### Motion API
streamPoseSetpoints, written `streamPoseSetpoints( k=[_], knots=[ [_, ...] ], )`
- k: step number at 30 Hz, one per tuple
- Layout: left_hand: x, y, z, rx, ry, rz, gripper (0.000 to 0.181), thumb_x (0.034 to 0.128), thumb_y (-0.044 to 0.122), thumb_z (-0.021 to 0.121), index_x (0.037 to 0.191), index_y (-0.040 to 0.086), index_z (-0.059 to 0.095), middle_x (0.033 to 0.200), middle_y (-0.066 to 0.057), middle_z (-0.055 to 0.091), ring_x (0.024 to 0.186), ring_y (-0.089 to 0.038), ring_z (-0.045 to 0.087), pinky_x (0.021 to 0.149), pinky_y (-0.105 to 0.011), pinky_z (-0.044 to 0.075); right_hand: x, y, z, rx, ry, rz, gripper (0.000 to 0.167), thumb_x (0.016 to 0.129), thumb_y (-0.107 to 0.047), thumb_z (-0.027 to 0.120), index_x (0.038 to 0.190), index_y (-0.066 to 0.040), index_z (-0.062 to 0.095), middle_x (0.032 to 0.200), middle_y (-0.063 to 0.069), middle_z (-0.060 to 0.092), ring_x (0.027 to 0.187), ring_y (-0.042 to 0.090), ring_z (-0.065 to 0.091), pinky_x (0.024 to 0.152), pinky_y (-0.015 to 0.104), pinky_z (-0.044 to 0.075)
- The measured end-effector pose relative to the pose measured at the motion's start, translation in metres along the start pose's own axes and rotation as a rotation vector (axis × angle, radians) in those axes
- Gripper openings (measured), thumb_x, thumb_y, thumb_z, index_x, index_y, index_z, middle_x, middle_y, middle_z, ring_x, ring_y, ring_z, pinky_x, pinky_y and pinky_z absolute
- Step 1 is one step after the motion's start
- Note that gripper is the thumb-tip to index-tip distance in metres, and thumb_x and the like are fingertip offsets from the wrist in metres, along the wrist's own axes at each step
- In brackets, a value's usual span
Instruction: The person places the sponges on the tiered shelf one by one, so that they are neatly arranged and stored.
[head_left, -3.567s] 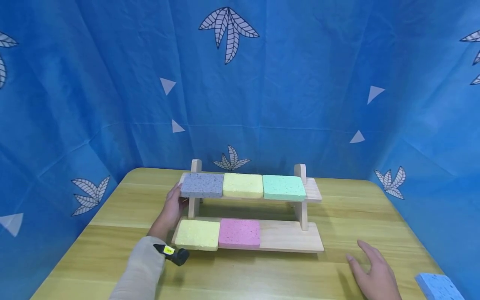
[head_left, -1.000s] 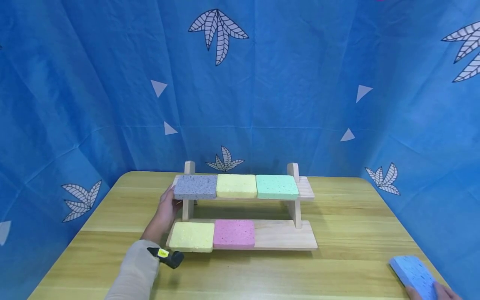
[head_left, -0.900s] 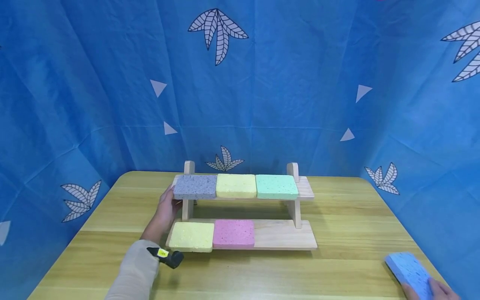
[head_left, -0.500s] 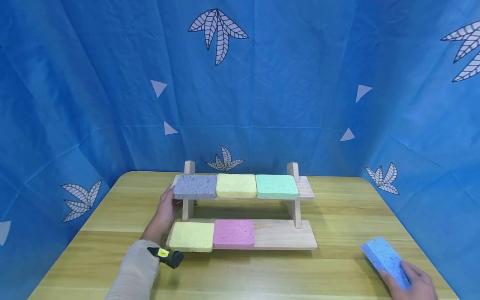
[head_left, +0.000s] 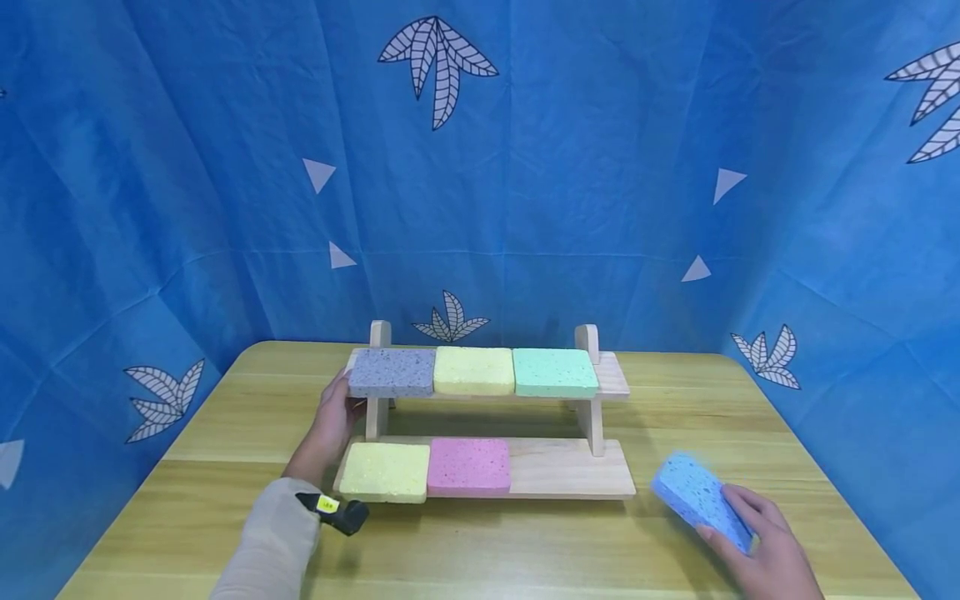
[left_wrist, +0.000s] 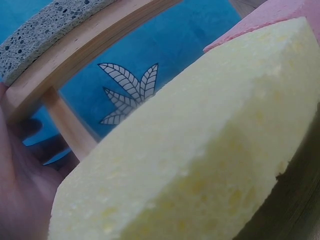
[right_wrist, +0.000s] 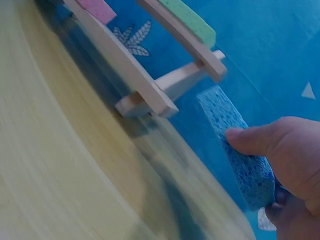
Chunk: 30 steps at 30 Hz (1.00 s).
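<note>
My right hand [head_left: 772, 546] pinches a blue sponge [head_left: 697, 497] between thumb and fingers. It is tilted and held above the table, right of a two-tier wooden shelf [head_left: 570, 468]. In the right wrist view the thumb lies on the blue sponge's face. My left hand [head_left: 330, 425] holds the left end of the upper tier, its fingers reaching beneath the board and partly hidden. On that tier sit a grey-purple sponge [head_left: 392, 372], a yellow sponge [head_left: 474, 370] and a green sponge [head_left: 555, 372]. Another yellow sponge [head_left: 385, 472] and a pink sponge [head_left: 469, 465] lie on the lower tier.
The shelf stands on a wood-grain table [head_left: 480, 550]. A blue patterned curtain [head_left: 555, 167] surrounds the table's back and sides. Below my left sleeve [head_left: 273, 533], a black strap device [head_left: 341, 512] sticks out near the lower yellow sponge.
My right hand reached to the far right, took hold of the blue sponge, and has carried it leftward toward the shelf. My left hand has stayed on the shelf's end.
</note>
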<state>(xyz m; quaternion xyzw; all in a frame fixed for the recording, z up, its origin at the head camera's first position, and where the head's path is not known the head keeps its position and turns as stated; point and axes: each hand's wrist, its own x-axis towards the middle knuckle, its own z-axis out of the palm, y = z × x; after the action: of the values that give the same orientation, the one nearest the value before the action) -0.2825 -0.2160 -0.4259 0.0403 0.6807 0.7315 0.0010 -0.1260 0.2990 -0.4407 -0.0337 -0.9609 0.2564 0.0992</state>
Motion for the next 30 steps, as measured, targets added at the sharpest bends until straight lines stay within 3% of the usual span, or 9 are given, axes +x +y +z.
streamPoseSetpoints(
  k=[3, 8, 13, 20, 30],
  knots=[
    [0.000, 0.000, 0.001, -0.018, 0.010, -0.005, 0.046, 0.1040, 0.028, 0.018, 0.142, 0.008, 0.033, 0.123, 0.002, 0.048, 0.113, -0.007, 0.050, 0.109, -0.039, 0.031, 0.003, -0.012, 0.003, 0.020, -0.033, -0.075, 0.073, 0.083, -0.036, 0.071, 0.131, 0.012, 0.045, 0.128, 0.025, 0.044, 0.113, 0.045, 0.045, 0.084, 0.051, 0.043],
    [0.000, -0.001, 0.001, -0.028, 0.018, -0.008, 0.044, 0.1037, 0.025, 0.018, 0.140, 0.007, 0.035, 0.114, 0.009, 0.053, 0.109, -0.005, 0.054, 0.102, -0.028, 0.039, 0.010, -0.032, 0.006, 0.069, -0.147, -0.095, 0.075, 0.084, -0.038, 0.069, 0.136, 0.009, 0.042, 0.135, 0.022, 0.041, 0.121, 0.044, 0.041, 0.092, 0.060, 0.039],
    [0.000, 0.000, 0.001, -0.024, 0.014, -0.003, 0.044, 0.1038, 0.025, 0.019, 0.141, 0.007, 0.035, 0.115, 0.008, 0.053, 0.109, -0.005, 0.054, 0.099, -0.024, 0.041, 0.018, -0.049, 0.012, 0.087, -0.139, -0.168, 0.068, 0.084, -0.032, 0.071, 0.135, 0.005, 0.046, 0.134, 0.018, 0.044, 0.122, 0.040, 0.043, 0.095, 0.059, 0.038],
    [0.000, 0.001, 0.001, -0.008, 0.012, -0.005, 0.044, 0.1040, 0.025, 0.018, 0.141, 0.008, 0.036, 0.117, 0.007, 0.051, 0.110, -0.006, 0.053, 0.105, -0.032, 0.037, 0.031, -0.063, 0.023, 0.107, -0.119, -0.298, 0.062, 0.081, -0.020, 0.073, 0.132, 0.004, 0.049, 0.133, 0.016, 0.047, 0.122, 0.039, 0.045, 0.097, 0.057, 0.038],
    [-0.001, 0.002, 0.002, -0.026, 0.029, -0.007, 0.041, 0.1039, 0.025, 0.020, 0.137, 0.009, 0.039, 0.113, 0.008, 0.054, 0.106, -0.007, 0.055, 0.095, -0.022, 0.043, 0.044, -0.078, 0.037, 0.138, -0.174, -0.396, 0.060, 0.080, -0.018, 0.074, 0.132, 0.003, 0.051, 0.135, 0.015, 0.047, 0.124, 0.039, 0.045, 0.099, 0.055, 0.038]
  ],
)
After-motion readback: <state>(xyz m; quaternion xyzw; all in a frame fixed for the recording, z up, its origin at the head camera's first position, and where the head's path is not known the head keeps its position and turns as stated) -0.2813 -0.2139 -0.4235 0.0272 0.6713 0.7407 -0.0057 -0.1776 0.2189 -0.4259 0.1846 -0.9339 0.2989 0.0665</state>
